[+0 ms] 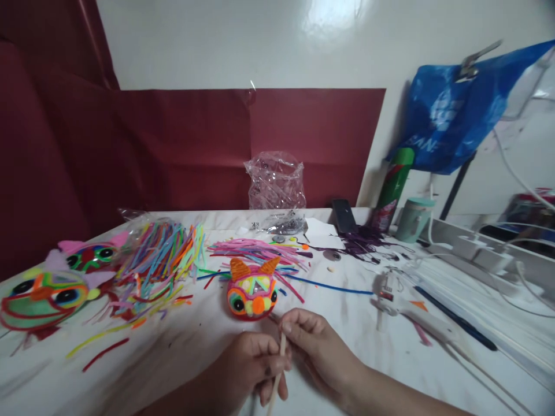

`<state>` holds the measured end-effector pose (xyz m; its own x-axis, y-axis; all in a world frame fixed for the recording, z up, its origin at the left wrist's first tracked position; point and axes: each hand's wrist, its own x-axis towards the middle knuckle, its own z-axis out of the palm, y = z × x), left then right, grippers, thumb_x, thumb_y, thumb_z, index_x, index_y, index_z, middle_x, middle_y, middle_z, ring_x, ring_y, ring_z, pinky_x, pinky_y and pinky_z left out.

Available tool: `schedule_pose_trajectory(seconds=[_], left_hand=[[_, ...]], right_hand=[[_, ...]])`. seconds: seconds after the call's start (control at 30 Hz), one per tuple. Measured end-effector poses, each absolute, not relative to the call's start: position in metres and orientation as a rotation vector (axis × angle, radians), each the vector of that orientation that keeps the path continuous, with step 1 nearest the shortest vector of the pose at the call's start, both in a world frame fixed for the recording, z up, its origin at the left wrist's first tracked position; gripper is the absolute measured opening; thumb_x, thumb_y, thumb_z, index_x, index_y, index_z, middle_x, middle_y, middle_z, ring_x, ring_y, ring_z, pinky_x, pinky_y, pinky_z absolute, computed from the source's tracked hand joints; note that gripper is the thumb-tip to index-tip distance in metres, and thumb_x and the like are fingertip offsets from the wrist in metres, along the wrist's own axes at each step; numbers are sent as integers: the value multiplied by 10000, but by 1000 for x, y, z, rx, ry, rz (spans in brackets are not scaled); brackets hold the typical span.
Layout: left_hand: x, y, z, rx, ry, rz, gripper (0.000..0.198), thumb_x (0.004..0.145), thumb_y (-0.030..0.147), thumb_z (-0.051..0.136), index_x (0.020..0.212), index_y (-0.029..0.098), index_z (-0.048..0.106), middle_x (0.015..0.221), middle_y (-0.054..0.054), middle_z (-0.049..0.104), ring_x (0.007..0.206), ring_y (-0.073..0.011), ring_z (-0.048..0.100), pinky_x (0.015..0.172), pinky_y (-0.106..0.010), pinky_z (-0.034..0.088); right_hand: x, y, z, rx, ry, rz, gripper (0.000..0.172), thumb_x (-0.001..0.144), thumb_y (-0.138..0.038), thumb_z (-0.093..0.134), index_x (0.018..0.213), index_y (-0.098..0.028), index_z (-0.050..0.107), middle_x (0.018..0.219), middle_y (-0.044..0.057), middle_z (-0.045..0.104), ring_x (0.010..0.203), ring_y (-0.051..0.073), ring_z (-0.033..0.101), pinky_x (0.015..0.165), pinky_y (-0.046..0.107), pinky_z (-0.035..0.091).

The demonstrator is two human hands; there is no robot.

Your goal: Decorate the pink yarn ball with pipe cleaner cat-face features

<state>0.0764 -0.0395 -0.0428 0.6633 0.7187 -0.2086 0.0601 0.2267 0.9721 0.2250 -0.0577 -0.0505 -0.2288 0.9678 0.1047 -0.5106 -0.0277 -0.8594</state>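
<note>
One pale thin stick at near centre, tilted, just in front of the orange-eared head. Pinched near its upper end by the fingertips of the right hand and lower down by those of the left hand; close together, both. Best to pinch lightly, hold the upper end steady from the right and support the shaft from the left, without bending it or nudging the head.

Decorated heads: three in all, one at centre and two at left, a green-mouthed head near and a pink-eared head farther back. Near left, one red strip and one yellow strip, both loose. Beyond, one multicoloured bundle and one pink heap, too tangled to count singly. To the right, one long blue strip and one apparent glue gun. Far right, one dark phone, one green can, one lidded cup; far centre, one clear bag.
</note>
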Motion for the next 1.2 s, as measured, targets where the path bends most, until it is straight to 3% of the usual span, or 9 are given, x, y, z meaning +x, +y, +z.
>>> schedule_pose_trajectory(seconds=[0.1, 0.2, 0.3, 0.47, 0.6, 0.7, 0.8, 1.03, 1.2], left_hand=[[77, -33, -46, 1321, 766, 561, 362, 606, 492, 650, 672, 151, 547, 464, 25, 568, 307, -28, 280, 353, -198, 187], [77, -27, -47, 1366, 869, 573, 290, 602, 438, 617, 607, 161, 533, 429, 31, 537, 305, -37, 280, 351, -204, 181], [75, -27, -49, 1378, 991, 569, 156, 599, 317, 552, 553, 172, 518, 399, 43, 503, 315, -54, 302, 368, -209, 200], [72, -34, -51, 1588, 1090, 536, 106, 612, 227, 514, 522, 170, 519, 425, 46, 491, 388, -73, 334, 426, -221, 218], [69, -35, -46, 1639, 1094, 540, 129, 636, 250, 520, 534, 171, 521, 445, 42, 485, 439, -97, 380, 470, -235, 243], [69, -30, -42, 1638, 1052, 611, 185, 655, 288, 522, 514, 170, 514, 488, 28, 500, 485, -105, 408, 513, -240, 284], [71, -28, -40, 1612, 1008, 646, 200, 634, 303, 531, 488, 166, 517, 508, 12, 506, 510, -111, 414, 529, -245, 290], [74, -31, -38, 1541, 1004, 626, 204, 601, 349, 549, 507, 170, 524, 471, 32, 435, 487, -103, 358, 512, -247, 253], [73, -29, -43, 1552, 957, 596, 254, 633, 389, 578, 525, 164, 533, 463, 34, 448, 457, -90, 351, 481, -240, 236]], right_hand=[[230, -58, -47, -773, -1136, 1431, 340, 744, -470, 699, 691, -159, 572, 526, -24, 571, 491, 105, 515, 520, 237, 390], [240, -59, -39, -961, -1441, 1108, 300, 817, -439, 619, 688, -172, 569, 631, -1, 566, 602, 128, 516, 597, 257, 397], [249, -61, -31, -989, -1908, 591, 242, 906, -278, 464, 711, -177, 564, 729, 56, 580, 701, 168, 516, 646, 279, 410], [251, -68, -28, -876, -2503, 11, 224, 874, -91, 402, 721, -171, 545, 757, 94, 593, 726, 201, 475, 656, 308, 404], [250, -66, -34, -916, -2298, 299, 224, 890, -138, 420, 726, -169, 571, 772, 85, 602, 745, 184, 522, 659, 282, 420], [248, -61, -38, -1034, -1824, 790, 186, 864, -296, 529, 748, -171, 603, 737, 47, 603, 703, 162, 549, 647, 265, 421], [243, -59, -41, -1057, -1539, 1097, 284, 780, -443, 627, 707, -170, 600, 659, 2, 571, 613, 132, 503, 599, 259, 383], [235, -58, -47, -983, -1306, 1314, 431, 658, -577, 707, 711, -175, 561, 596, -38, 532, 540, 95, 432, 548, 236, 325], [239, -58, -53, -1003, -1418, 1286, 433, 737, -599, 625, 700, -175, 542, 626, -17, 547, 585, 116, 467, 567, 242, 335]])
